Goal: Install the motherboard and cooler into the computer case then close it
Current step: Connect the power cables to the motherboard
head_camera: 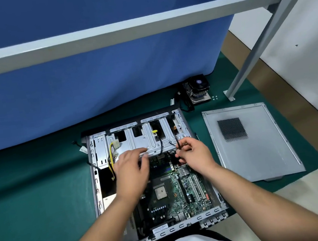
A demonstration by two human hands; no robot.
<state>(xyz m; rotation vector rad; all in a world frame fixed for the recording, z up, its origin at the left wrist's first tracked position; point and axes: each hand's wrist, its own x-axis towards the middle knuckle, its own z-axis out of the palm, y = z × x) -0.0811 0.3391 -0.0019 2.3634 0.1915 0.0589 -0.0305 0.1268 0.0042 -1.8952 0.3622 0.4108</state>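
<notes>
Green mat (pixel 31 189) bears case (pixel 97 190), cooler (pixel 198 91), panel (pixel 260 147).

Left hand (pixel 130 166) reaches forward, fingers extended — right hand (pixel 194 153) pinches, fingers curled.

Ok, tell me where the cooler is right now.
In the head view the cooler sits on the green mat at the foot of the blue curtain, beyond the open case's far right corner, outside it.

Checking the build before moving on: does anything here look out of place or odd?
Nothing looks damaged. The cooler and side panel lie on the mat, outside the open case.
</notes>
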